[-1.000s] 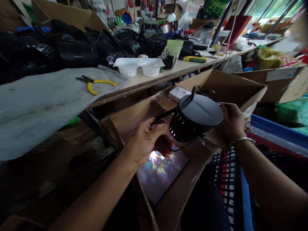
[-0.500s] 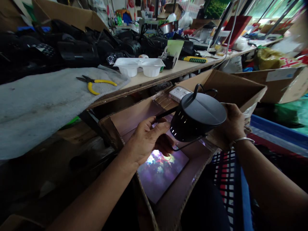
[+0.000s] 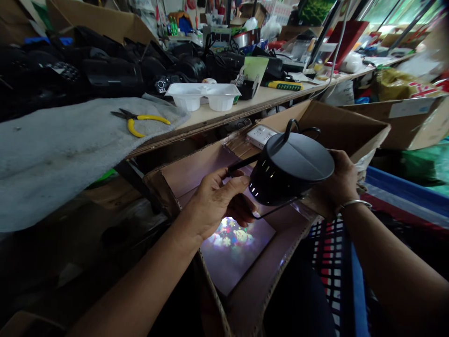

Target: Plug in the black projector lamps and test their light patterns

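A black projector lamp [image 3: 298, 157] with slotted sides and a bracket is held tilted over a cardboard box [image 3: 196, 168]. My left hand [image 3: 224, 196] is closed around its lower front end, thumb on top and fingers curled under. At its rear right side, my right hand [image 3: 342, 178] grips the lamp, with most of its fingers hidden behind the housing. Coloured light with snowflake and round figure shapes falls on a pale sheet [image 3: 231, 267] inside the box. A black cable loops up behind the lamp, near a white power strip [image 3: 260, 135].
On the workbench [image 3: 270, 98] are yellow-handled pliers [image 3: 140, 122], a white plastic tray [image 3: 203, 97], a yellow-green cutter [image 3: 284, 85] and a heap of black lamp housings [image 3: 112, 77]. A blue crate [image 3: 358, 281] stands at the right, below another cardboard box [image 3: 414, 124].
The projected pattern on the sheet has gone from blurred blotches to sharper snowflakes and figures. The lamp has shifted very slightly right; both hands keep their hold.
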`<state>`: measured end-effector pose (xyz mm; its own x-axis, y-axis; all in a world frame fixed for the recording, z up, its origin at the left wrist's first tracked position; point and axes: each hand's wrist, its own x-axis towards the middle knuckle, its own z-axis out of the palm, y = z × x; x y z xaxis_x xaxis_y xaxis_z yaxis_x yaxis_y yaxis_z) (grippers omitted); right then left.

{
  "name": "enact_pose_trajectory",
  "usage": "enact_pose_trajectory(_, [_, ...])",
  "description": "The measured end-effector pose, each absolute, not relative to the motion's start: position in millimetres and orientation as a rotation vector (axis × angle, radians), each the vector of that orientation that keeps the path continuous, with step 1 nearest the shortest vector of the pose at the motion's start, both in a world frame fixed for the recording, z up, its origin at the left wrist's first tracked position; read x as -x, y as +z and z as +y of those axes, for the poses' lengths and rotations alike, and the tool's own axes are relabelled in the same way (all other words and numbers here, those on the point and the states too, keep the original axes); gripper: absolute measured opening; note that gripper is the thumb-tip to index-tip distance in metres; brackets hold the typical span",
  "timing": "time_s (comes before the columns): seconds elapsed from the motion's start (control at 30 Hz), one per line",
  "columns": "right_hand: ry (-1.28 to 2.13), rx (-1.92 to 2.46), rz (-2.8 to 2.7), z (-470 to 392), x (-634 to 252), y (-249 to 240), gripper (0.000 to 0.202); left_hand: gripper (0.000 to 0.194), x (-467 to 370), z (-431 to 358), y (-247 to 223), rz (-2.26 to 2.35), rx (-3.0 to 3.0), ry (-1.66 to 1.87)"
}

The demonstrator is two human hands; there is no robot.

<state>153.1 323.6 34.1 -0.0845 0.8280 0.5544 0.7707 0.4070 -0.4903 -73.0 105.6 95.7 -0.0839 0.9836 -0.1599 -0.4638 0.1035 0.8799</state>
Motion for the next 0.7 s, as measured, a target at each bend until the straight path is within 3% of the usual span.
enact_pose_trajectory(0.7, [0.091,1.436,-1.855,318.8,-148.8,39.6,0.03,0.014,74.3,103.6,100.8,1.05,-0.711,1.367])
